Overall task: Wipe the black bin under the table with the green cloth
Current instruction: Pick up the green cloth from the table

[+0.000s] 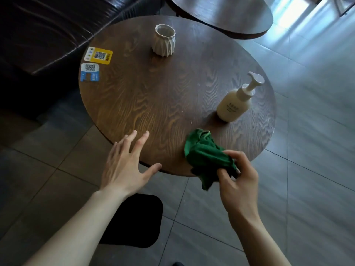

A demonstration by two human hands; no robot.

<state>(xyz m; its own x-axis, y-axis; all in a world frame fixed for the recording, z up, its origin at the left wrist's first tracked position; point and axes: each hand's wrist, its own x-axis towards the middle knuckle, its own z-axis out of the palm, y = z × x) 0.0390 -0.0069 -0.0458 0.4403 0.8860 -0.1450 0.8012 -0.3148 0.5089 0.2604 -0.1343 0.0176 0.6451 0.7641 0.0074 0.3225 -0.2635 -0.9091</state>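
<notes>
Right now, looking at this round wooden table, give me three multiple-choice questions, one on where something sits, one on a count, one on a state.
1. Where is the cream pump bottle on the round wooden table?
A. right side
B. left edge
C. centre

2. How many QR-code stickers are on the table?
A. one
B. two
C. four

3. What is the right hand doing?
A. resting flat
B. pressing the pump
C. gripping the crumpled green cloth

Answers: 1 A, it stands near the right rim. 2 B, a yellow one and a blue one lie at the left edge. 3 C, its fingers close on the cloth at the near edge, while the left hand is spread open.
</notes>
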